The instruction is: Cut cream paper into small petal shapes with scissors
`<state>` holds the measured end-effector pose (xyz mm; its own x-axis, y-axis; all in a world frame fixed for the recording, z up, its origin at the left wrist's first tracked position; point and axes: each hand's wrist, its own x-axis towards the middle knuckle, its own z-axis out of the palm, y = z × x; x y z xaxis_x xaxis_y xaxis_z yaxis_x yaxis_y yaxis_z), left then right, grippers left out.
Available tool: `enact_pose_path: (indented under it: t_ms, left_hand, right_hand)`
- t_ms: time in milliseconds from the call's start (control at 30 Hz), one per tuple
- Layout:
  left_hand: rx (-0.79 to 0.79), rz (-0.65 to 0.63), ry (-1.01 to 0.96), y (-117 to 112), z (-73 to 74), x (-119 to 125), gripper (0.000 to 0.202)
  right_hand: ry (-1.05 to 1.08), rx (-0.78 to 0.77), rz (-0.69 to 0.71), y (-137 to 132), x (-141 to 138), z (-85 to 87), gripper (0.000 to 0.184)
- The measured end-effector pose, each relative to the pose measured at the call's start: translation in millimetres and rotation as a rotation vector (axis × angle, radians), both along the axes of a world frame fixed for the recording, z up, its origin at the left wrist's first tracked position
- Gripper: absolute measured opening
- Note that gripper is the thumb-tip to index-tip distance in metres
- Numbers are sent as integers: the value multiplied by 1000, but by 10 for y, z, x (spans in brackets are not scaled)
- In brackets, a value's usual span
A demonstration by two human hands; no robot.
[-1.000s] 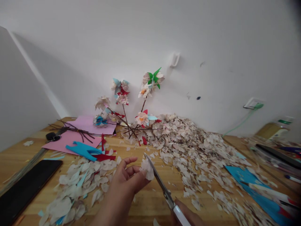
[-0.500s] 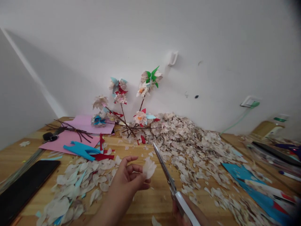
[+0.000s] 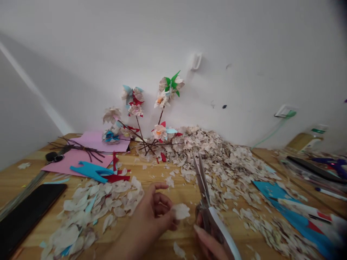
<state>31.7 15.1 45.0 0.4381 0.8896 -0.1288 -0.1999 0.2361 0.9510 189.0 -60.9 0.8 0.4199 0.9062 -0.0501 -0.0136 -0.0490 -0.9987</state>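
Note:
Between the thumb and fingers of my left hand [image 3: 155, 213] is a pale, thin petal [image 3: 182, 212], its jagged edge pointing right. My right hand [image 3: 210, 240] is closed round a pair of scissors [image 3: 204, 195] with a white strip along the handle. The blades point away from me and stand slightly apart, to the right of the petal and not touching it. Close below lies another loose petal [image 3: 179, 250]. Left of my left hand spreads a pile of cut petals [image 3: 108, 200]; a larger heap of dry petals and scraps [image 3: 214, 155] lies beyond the scissors.
Handmade flowers on twigs [image 3: 159, 131] lean against the wall. At left are pink paper [image 3: 78, 162], blue paper [image 3: 89, 170], bundled twigs [image 3: 84, 147] and a black phone [image 3: 32, 202]. A blue sheet [image 3: 292, 216], a bottle [image 3: 307, 139] and a purple glue gun [image 3: 334, 164] are at right.
The scissors' blades have opened, and their tips have swung right and up. My left hand has shifted slightly right and down, and the petal has turned from upright to sideways.

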Motion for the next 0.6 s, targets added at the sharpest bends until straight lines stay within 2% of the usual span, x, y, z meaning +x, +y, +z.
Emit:
enact_pose_path:
  t_ms: [100,233,433,533,600]
  left_hand:
    - [49,-106,134,-81,-45,40,40]
    - [108,-146,201,-141,-62,47,33]
    - [-84,-96,50,-130,-146,74,39]
    - [-150,-72,6,-126,-176,93,39]
    - [-171,-25,-27,-103,-159,92,42]
  right_hand:
    - [52,32,-41,-20,-82,-62,42]
    - [144,89,-1,10,-99,-190,43]
    - [82,15,20,36,-88,-236,41]
    - [20,42,-49,42,-38,-226,41]
    - [-23,60,-23,51,50,-232,37]
